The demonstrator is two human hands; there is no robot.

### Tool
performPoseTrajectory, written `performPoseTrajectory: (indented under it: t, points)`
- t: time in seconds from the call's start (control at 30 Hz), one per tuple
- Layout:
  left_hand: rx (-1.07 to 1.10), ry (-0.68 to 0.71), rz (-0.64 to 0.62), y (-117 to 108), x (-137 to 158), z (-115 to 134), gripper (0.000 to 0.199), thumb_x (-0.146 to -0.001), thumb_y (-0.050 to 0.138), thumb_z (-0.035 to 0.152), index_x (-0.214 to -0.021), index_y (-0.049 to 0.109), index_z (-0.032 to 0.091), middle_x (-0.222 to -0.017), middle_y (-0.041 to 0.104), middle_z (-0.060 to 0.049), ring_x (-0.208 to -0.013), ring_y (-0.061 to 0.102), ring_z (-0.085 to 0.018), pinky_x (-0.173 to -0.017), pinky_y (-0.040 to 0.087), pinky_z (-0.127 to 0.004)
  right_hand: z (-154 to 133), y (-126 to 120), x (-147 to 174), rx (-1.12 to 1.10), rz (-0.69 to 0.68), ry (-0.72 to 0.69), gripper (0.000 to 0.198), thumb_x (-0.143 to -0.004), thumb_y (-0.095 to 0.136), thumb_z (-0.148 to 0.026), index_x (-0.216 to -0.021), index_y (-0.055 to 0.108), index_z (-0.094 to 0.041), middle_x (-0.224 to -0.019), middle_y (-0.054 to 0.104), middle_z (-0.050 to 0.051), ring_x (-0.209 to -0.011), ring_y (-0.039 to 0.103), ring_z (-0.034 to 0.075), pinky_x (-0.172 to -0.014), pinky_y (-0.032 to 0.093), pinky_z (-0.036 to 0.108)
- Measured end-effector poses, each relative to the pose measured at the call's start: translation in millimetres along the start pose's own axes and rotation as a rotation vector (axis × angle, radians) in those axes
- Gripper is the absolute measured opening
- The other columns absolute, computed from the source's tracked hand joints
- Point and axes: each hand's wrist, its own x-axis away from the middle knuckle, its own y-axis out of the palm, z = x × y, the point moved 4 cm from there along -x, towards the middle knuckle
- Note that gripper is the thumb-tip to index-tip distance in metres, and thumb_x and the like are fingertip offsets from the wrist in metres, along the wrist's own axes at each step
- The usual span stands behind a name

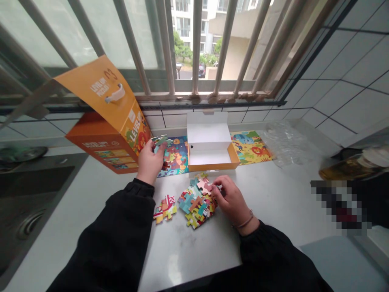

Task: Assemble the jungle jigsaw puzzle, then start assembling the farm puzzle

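Note:
My left hand (151, 159) is closed on several green-blue puzzle pieces (163, 140), held above a dark blue picture sheet (179, 156) with loose pieces lying over it. Thumb and fingers of my right hand (231, 198) pinch a pink puzzle piece (205, 185) at the top right of a mixed heap of puzzle pieces (194, 205). Left of the heap lies a small group of pieces with a red barn (167, 202). Behind the heap stands a shallow orange box (214, 166), lid up, white inside.
A tall orange puzzle box (106, 140) with its flap raised stands at the back left. A yellow animal picture sheet (252, 148) and crumpled clear plastic (287, 142) lie at the right. The sink (39, 202) borders the counter's left; a bottle (352, 164) lies far right.

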Motion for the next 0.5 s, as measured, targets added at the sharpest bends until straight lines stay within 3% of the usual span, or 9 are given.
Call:
performPoseTrajectory:
  t: [0.1,0.2,0.4,0.5]
  points:
    - [0.21,-0.104,0.051,-20,32,-5,0.042,-0.102,0.06,0.066,-0.105,0.065,0.024,-0.078,0.064,0.001,-0.07,0.066,-0.02,-0.063,0.055,-0.028,1,1,1,0.003,-0.005,0.005,0.013,-0.109,0.054,-0.031,-0.102,0.062,-0.025,-0.104,0.066,0.008,-0.099,0.063,0.026,-0.087,0.054,0.041]
    - [0.21,-0.1,-0.087,-25,72,-3,0.046,-0.103,0.055,0.069,-0.108,0.066,0.024,-0.078,0.066,0.001,-0.067,0.067,-0.021,-0.059,0.055,-0.03,0,2,1,0.011,-0.006,0.002,0.015,-0.11,0.053,-0.032,-0.101,0.063,-0.025,-0.102,0.066,0.008,-0.097,0.063,0.026,-0.086,0.053,0.041]
    - [-0.102,0.161,-0.54,-6,127,22,0.028,-0.099,0.067,0.05,-0.088,0.073,0.025,-0.083,0.074,-0.003,-0.079,0.072,-0.025,-0.073,0.058,-0.035,0,4,2,0.028,-0.007,-0.001,0.017,-0.11,0.053,-0.035,-0.099,0.063,-0.025,-0.1,0.065,0.007,-0.096,0.063,0.026,-0.082,0.053,0.04]
    - [-0.215,0.207,-0.508,-1,116,28,0.023,-0.098,0.072,0.046,-0.099,0.076,0.024,-0.101,0.077,-0.009,-0.1,0.074,-0.03,-0.091,0.058,-0.041,2,5,3,0.036,-0.008,0.002,0.018,-0.11,0.053,-0.036,-0.099,0.063,-0.025,-0.099,0.065,0.007,-0.095,0.063,0.025,-0.08,0.053,0.04]
